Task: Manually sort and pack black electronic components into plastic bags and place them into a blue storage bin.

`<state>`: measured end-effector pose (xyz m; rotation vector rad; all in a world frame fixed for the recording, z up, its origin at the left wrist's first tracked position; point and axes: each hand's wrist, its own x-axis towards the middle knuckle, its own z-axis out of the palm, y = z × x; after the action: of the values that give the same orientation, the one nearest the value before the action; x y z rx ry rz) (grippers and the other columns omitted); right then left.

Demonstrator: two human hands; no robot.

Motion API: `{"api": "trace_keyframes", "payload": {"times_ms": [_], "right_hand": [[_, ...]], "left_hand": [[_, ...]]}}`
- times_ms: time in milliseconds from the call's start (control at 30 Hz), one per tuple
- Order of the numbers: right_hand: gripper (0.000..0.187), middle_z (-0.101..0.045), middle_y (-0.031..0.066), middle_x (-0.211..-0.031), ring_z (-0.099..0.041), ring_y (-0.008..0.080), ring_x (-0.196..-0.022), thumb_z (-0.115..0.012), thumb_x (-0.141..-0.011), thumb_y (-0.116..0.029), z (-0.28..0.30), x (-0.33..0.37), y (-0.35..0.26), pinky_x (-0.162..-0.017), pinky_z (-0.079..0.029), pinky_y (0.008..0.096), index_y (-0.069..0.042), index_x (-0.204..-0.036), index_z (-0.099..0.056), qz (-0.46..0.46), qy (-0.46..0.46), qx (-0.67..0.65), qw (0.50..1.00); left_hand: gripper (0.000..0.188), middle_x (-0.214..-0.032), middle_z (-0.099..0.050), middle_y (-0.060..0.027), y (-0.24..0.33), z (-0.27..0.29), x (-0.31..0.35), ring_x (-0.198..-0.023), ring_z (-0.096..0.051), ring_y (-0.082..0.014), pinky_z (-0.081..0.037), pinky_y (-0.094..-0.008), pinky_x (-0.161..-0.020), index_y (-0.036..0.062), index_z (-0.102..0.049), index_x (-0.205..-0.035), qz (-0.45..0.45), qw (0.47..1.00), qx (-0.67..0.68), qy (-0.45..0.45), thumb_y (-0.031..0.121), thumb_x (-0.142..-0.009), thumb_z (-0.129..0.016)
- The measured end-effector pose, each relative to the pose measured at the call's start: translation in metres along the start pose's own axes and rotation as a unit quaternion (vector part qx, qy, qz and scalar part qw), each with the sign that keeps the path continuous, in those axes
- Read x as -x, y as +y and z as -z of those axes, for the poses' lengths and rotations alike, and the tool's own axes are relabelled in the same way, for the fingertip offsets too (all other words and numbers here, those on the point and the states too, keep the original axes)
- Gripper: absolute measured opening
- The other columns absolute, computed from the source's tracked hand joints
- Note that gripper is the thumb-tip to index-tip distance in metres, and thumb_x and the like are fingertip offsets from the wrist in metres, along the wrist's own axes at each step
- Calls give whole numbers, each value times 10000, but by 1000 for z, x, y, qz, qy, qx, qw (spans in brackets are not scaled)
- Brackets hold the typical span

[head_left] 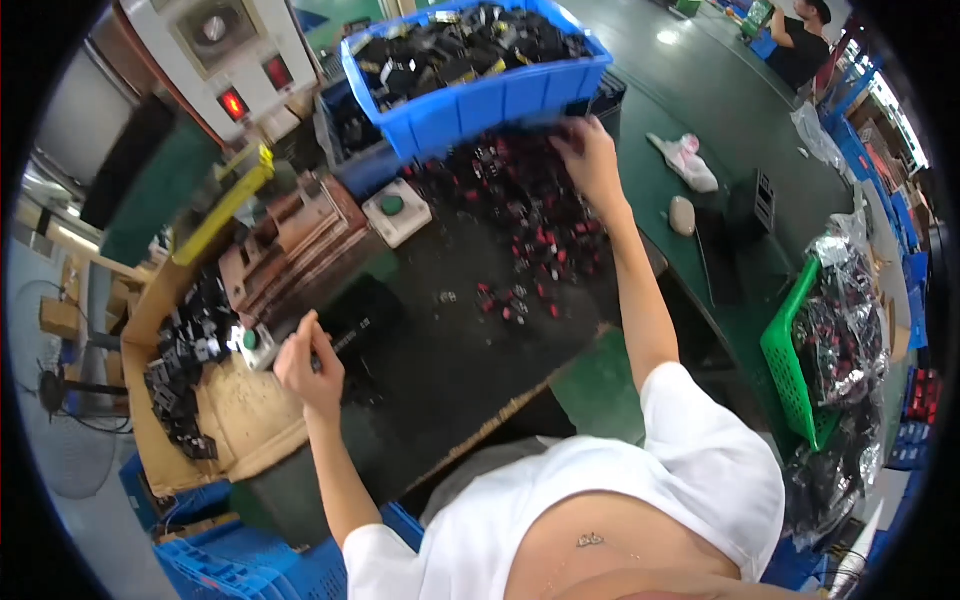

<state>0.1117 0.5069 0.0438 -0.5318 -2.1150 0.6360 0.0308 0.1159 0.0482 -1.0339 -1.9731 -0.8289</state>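
My left hand (312,370) is closed, fingers curled, beside a small white box with a green button (256,347). Something dark shows between its fingers, too small to name. At the far side of the table, my right hand (594,168) reaches into a heap of small black and red parts (500,185), just below the blue bin (480,118). Motion smears its fingertips, so I cannot tell whether they grip a part. Several loose black and red parts (520,302) lie nearer to me on the dark worktop (460,360).
Black parts fill the blue bin. A metal fixture (290,245) stands on the left beside a second green-button box (397,212). Black pieces (195,340) lie in a cardboard tray (255,410). On the right stands a green basket (790,360); a person (800,50) is beyond.
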Motion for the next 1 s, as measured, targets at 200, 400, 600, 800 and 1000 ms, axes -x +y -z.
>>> {"api": "trace_keyframes", "payload": {"times_ms": [200, 400, 600, 800, 1000], "right_hand": [[267, -601, 133, -891, -611, 248, -736, -708, -676, -127, -39, 9, -40, -685, -494, 308, -41, -917, -632, 98, -287, -213, 929], [206, -621, 155, -823, -579, 313, -846, -674, -641, -104, -47, 28, -61, -757, -471, 395, -47, -836, -640, 93, -333, 54, 937], [231, -609, 121, -839, -564, 288, -859, -666, -664, -129, -44, 43, -62, -754, -455, 376, -68, -883, -627, 100, -290, 99, 947], [360, -560, 145, -974, -561, 324, -900, -675, -665, -87, -57, 51, -65, -764, -470, 405, -45, -999, -548, 93, -258, 119, 954], [348, -531, 198, -990, -569, 366, -872, -675, -655, -84, -54, 49, -58, -715, -493, 424, 2, -962, -536, 104, -245, 138, 954]], "left_hand": [[150, -590, -574, -59, -10, -5, -3, -475, -527, -136, -380, -237, -456, 0, -635, -914, -10, 999, 30, 43, -35, -790, -558], [160, -610, -597, -46, -21, 10, 4, -473, -531, -93, -362, -196, -434, 3, -643, -933, 62, 995, -9, 78, -27, -791, -577], [132, -614, -597, -58, -26, 10, 5, -491, -552, -107, -391, -209, -457, 1, -641, -918, 61, 995, -38, 64, -9, -803, -578], [123, -672, -617, -80, -22, 7, 6, -493, -556, -109, -403, -210, -464, -17, -639, -913, 93, 994, -15, 62, -5, -813, -568], [129, -600, -599, -52, -10, 3, 0, -479, -536, -82, -398, -195, -471, 1, -645, -916, 73, 995, 10, 64, -7, -806, -577]]}}
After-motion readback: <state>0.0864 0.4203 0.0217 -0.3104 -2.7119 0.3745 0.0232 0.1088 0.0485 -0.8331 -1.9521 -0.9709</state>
